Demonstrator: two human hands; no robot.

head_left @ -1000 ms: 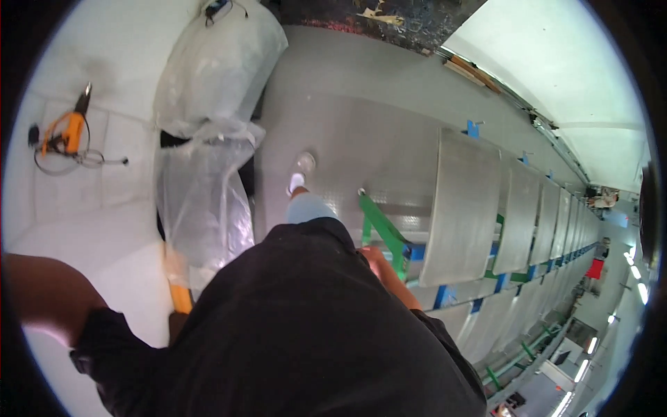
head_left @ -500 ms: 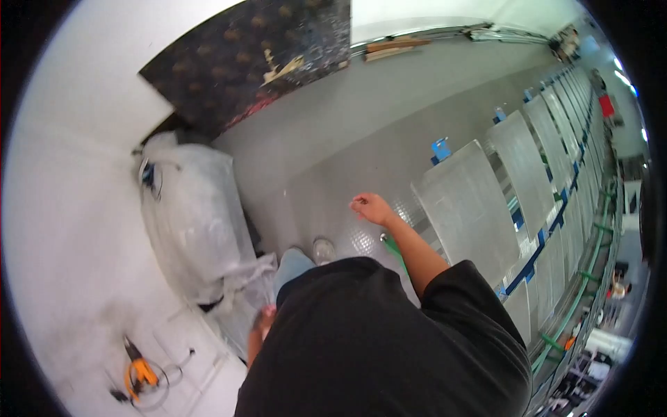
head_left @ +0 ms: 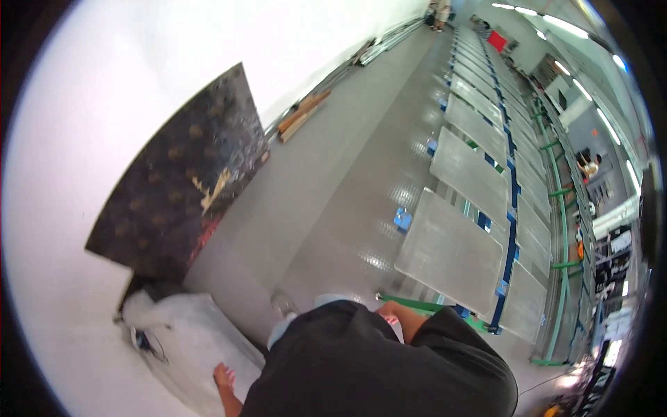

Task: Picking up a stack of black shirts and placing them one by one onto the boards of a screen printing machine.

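Observation:
My left hand [head_left: 224, 377] hangs beside a bulky object under a translucent plastic sheet [head_left: 201, 326], its fingers loosely bent and somewhat apart, with nothing in them. Close against the front of my dark shirt is my right hand [head_left: 390, 314], mostly hidden by the shirt, so its fingers are not clear. Nearest to it is the end of a green metal frame [head_left: 424, 304]. A flat grey panel [head_left: 451, 254] lies on that rack, just ahead and to the right.
Several similar panels [head_left: 469, 167] run in a long row along a blue rail [head_left: 511, 243]. A dark stained board [head_left: 174, 174] leans on the white wall at left. Wooden strips [head_left: 302, 117] lie along the wall base. A grey floor aisle [head_left: 313, 187] stretches ahead. People [head_left: 439, 14] stand far off.
My view has swung up and along the aisle, and one foot is ahead. My right hand has dropped back toward my body; my left hand has come forward beside the plastic sheet.

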